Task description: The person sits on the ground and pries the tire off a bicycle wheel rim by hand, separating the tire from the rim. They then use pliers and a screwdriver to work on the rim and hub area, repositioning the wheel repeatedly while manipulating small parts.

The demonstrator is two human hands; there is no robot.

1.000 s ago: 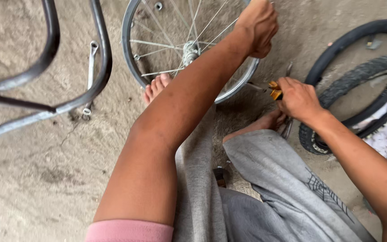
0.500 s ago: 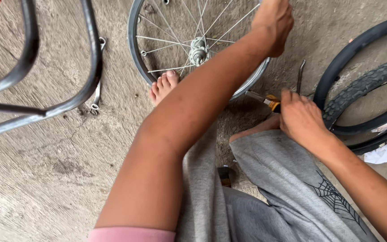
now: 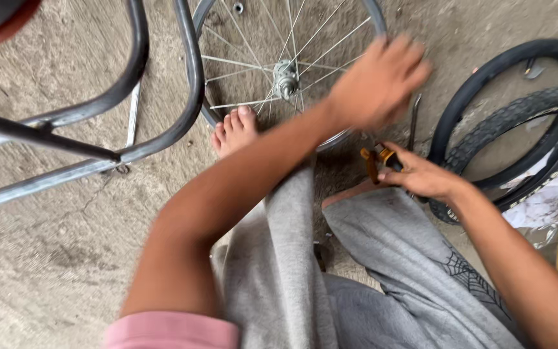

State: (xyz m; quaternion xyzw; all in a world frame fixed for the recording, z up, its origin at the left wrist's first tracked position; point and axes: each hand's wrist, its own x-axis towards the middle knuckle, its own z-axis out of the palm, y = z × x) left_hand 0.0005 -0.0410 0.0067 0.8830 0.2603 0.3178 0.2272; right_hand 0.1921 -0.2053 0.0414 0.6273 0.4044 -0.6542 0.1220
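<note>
My left hand [image 3: 379,81], blurred, rests on the spoked wheel [image 3: 285,71] rim; grip unclear. My right hand [image 3: 421,176] fingers clasp an orange-handled tool [image 3: 374,158].

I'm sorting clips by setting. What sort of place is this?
Probably an informal bicycle repair spot on a bare concrete floor. A spoked wheel lies flat on the ground, loose tyres lie beside it, and a metal frame stands nearby.
</note>
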